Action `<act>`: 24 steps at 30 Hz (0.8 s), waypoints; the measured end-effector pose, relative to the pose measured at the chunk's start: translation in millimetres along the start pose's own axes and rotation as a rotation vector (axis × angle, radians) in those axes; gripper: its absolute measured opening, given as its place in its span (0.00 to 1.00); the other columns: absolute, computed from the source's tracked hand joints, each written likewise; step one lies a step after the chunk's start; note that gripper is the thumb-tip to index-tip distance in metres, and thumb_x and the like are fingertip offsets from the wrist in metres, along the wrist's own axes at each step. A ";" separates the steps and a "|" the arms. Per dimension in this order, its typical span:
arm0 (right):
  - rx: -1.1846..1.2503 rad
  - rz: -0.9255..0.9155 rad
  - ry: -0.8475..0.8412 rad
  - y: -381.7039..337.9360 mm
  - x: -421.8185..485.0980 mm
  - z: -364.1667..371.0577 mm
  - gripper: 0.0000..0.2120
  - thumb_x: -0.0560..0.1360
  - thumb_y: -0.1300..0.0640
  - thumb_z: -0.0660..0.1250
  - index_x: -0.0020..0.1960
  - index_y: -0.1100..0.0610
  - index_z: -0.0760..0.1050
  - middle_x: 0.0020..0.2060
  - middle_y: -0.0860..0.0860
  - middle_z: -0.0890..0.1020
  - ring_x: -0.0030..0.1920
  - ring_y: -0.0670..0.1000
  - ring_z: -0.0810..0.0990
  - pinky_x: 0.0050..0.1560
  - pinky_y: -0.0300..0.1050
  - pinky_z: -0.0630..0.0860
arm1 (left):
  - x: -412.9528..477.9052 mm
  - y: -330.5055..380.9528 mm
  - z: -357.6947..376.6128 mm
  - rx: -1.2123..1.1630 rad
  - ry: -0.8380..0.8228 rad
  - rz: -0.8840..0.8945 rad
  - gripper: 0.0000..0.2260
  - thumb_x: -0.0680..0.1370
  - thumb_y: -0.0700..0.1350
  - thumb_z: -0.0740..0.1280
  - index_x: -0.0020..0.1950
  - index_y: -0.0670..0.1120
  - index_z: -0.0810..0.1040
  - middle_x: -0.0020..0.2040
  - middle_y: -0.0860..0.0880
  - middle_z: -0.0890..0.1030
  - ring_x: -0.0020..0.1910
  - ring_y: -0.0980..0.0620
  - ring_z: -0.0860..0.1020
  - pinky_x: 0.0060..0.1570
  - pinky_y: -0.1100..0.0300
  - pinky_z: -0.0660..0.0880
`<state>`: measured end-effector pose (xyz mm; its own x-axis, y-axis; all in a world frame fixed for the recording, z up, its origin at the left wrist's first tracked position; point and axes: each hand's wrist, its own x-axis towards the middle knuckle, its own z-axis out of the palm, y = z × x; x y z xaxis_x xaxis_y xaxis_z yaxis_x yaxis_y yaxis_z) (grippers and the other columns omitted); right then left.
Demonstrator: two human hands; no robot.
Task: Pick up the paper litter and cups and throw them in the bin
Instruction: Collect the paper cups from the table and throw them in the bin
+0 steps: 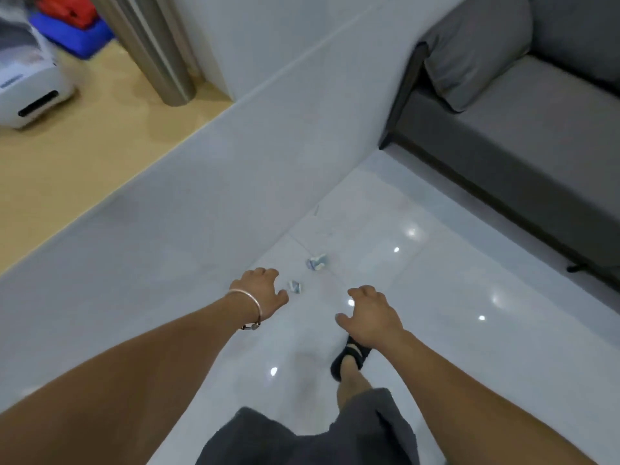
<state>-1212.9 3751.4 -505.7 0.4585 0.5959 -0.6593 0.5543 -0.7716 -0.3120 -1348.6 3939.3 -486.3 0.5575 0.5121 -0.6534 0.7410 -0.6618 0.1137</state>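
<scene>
Two small crumpled paper wads lie on the glossy white floor tiles: the nearer wad [295, 286] and a slightly larger white-and-blue wad [317, 262] beyond it. My left hand [260, 288], with a bracelet at the wrist, hovers just left of the nearer wad, fingers loosely curled and holding nothing. My right hand [370, 315] hangs to the right of both wads, fingers relaxed and empty. No cups and no bin are in view.
A low grey-white wall [208, 182] runs along the left with a tan ledge behind it. A grey sofa [523, 122] stands at the right. My foot in a black slipper [349, 360] is on the floor below my right hand.
</scene>
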 end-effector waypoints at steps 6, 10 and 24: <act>0.093 -0.007 -0.076 35.2 151.5 16.5 0.32 0.78 0.43 0.60 0.77 0.54 0.57 0.74 0.52 0.60 0.72 0.54 0.60 0.67 0.50 0.66 | 130.4 16.8 41.4 -0.123 -0.060 -0.058 0.26 0.78 0.57 0.59 0.74 0.49 0.62 0.73 0.48 0.65 0.71 0.47 0.63 0.68 0.50 0.64; 0.110 -0.040 -0.076 51.3 261.6 73.0 0.31 0.78 0.45 0.61 0.77 0.54 0.58 0.73 0.52 0.62 0.71 0.54 0.61 0.65 0.49 0.66 | 229.2 14.3 107.6 -0.213 -0.024 -0.078 0.25 0.77 0.56 0.60 0.73 0.49 0.64 0.72 0.48 0.66 0.70 0.48 0.64 0.65 0.52 0.65; -0.095 -0.125 0.188 114.2 567.4 307.2 0.32 0.74 0.60 0.67 0.74 0.47 0.61 0.76 0.51 0.55 0.67 0.58 0.66 0.58 0.52 0.73 | 480.2 -56.9 360.0 -0.415 -0.016 -0.090 0.25 0.77 0.51 0.62 0.72 0.47 0.64 0.70 0.46 0.68 0.67 0.47 0.68 0.67 0.51 0.66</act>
<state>-1102.9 3933.2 -1125.6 0.4983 0.7233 -0.4781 0.6738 -0.6700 -0.3116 -1257.7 4025.8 -1076.0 0.4803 0.5467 -0.6859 0.8761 -0.3366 0.3451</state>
